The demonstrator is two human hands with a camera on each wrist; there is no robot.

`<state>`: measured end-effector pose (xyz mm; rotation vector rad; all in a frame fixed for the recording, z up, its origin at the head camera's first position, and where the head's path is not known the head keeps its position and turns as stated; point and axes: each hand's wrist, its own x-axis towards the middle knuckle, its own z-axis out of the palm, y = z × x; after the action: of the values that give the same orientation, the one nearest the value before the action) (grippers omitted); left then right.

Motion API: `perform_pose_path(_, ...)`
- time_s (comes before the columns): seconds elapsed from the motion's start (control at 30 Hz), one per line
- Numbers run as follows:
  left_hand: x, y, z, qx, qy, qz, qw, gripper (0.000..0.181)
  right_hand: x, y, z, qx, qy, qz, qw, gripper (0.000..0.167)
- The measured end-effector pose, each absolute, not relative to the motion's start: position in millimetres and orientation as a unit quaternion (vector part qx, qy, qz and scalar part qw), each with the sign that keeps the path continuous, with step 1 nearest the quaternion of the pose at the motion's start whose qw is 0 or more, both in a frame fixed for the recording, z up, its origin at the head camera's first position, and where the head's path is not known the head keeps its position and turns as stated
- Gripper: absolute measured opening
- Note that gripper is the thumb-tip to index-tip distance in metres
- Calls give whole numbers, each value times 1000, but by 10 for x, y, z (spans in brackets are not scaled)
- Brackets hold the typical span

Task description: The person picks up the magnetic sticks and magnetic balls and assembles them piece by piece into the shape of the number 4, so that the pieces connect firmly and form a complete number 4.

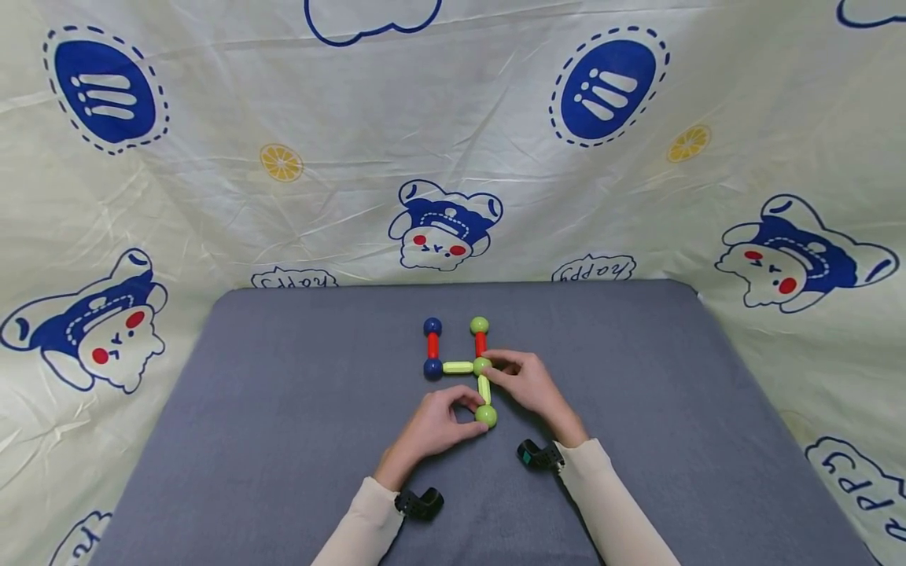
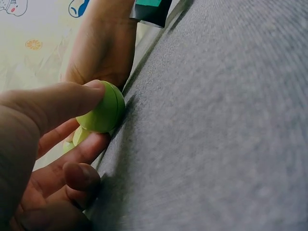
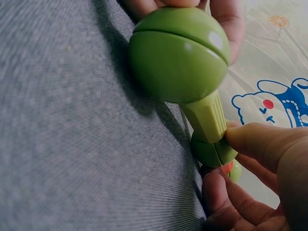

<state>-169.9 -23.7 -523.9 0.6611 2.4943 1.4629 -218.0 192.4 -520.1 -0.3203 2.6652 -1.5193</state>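
A figure of balls and rods lies flat on the table. My left hand point(image 1: 442, 422) pinches the nearest green ball point(image 1: 485, 416) between thumb and fingers. From that ball a yellow-green rod point(image 1: 484, 390) runs back to a middle green ball point(image 1: 482, 366), which my right hand point(image 1: 524, 381) holds between thumb and fingers. Behind it a red rod point(image 1: 480, 343) leads to a far green ball point(image 1: 479, 325). Leftward, another yellow-green rod point(image 1: 458, 367) reaches a blue ball point(image 1: 433, 369); a red rod point(image 1: 432, 346) joins that to a second blue ball point(image 1: 432, 326).
The grey cloth-covered table point(image 1: 304, 409) spreads around the figure on all sides. A printed curtain point(image 1: 354, 118) hangs behind its far edge. Dark straps with small devices sit at both wrists, the left device point(image 1: 421, 504) and the right device point(image 1: 539, 455) close above the table.
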Motion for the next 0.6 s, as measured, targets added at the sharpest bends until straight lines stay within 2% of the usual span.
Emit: perform_pose_path(0.6, -1696, -215, -5218, 209, 835, 501, 90, 27, -2189, 1938, -5168, -109, 864, -490, 40, 35)
